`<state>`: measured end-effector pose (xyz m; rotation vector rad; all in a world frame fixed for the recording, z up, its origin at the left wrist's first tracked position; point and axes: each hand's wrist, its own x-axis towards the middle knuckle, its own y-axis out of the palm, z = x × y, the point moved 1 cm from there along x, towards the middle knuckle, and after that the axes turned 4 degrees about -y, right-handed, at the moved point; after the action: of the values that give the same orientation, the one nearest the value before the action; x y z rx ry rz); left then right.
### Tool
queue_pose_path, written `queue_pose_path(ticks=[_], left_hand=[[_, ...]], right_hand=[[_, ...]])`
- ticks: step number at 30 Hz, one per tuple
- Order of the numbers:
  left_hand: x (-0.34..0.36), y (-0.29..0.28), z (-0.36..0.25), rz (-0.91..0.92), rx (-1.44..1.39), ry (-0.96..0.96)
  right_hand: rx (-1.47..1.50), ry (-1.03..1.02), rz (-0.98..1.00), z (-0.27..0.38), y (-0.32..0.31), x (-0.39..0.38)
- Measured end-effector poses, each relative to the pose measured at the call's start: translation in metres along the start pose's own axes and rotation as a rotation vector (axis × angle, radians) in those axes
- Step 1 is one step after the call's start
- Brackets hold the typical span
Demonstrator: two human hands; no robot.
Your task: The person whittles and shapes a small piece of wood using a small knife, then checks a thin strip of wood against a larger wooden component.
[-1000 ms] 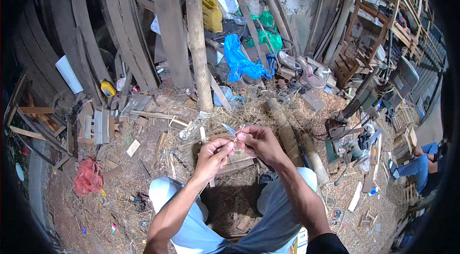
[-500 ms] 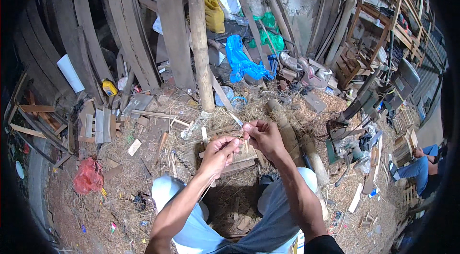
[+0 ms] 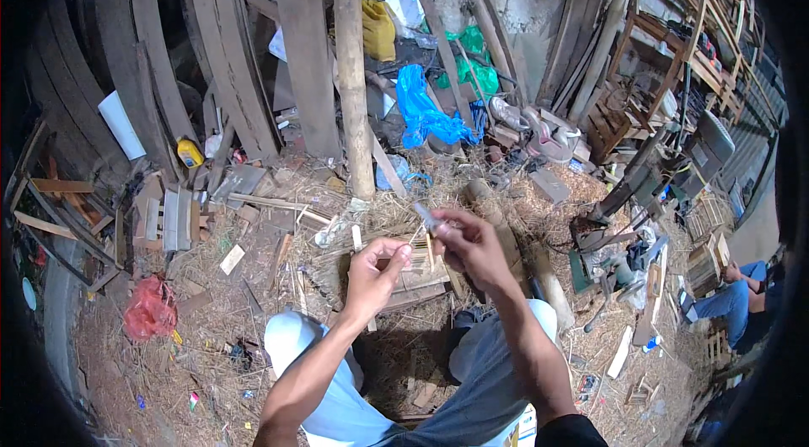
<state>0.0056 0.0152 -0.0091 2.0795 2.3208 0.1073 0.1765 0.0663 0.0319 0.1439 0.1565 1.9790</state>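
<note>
My left hand [image 3: 375,275] is closed in a pinch, thumb against fingers, on a thin pale strip [image 3: 415,235], which looks like wood or bamboo. Close by on the right, my right hand [image 3: 474,250] grips a small knife; its blurred blade [image 3: 424,215] points up and to the left, and its handle is hidden in my fingers. The strip's upper end is near the blade; I cannot tell whether they touch. Below both hands lies a small slatted wooden piece [image 3: 413,294] between my knees.
A bamboo post [image 3: 350,93] rises ahead, with planks [image 3: 308,59] leaning behind it. Logs [image 3: 552,278] lie by my right knee. A metal machine [image 3: 624,203] stands to the right, near a seated person [image 3: 735,299]. Straw and wood scraps [image 3: 233,259] litter the ground.
My right hand has turned, and the knife blade has swung with it. My left hand has shifted slightly left and down, and the two hands are a little further apart.
</note>
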Motion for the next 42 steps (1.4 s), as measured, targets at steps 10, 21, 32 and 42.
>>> queue_pose_path(ticks=[10, 21, 32, 42], left_hand=[[-0.007, 0.008, 0.000, -0.043, 0.257, 0.139], [-0.001, 0.016, 0.003, 0.016, 0.179, 0.122], [0.001, 0.001, 0.001, 0.114, -0.052, -0.077], [0.002, -0.015, 0.001, 0.067, 0.421, 0.098]], right_hand=[[0.032, 0.039, -0.001, -0.027, 0.003, 0.010], [0.125, 0.116, -0.129, -0.016, -0.009, 0.016], [-0.131, -0.055, -0.104, -0.015, -0.009, 0.006], [-0.268, -0.161, -0.288, -0.020, -0.022, 0.018]])
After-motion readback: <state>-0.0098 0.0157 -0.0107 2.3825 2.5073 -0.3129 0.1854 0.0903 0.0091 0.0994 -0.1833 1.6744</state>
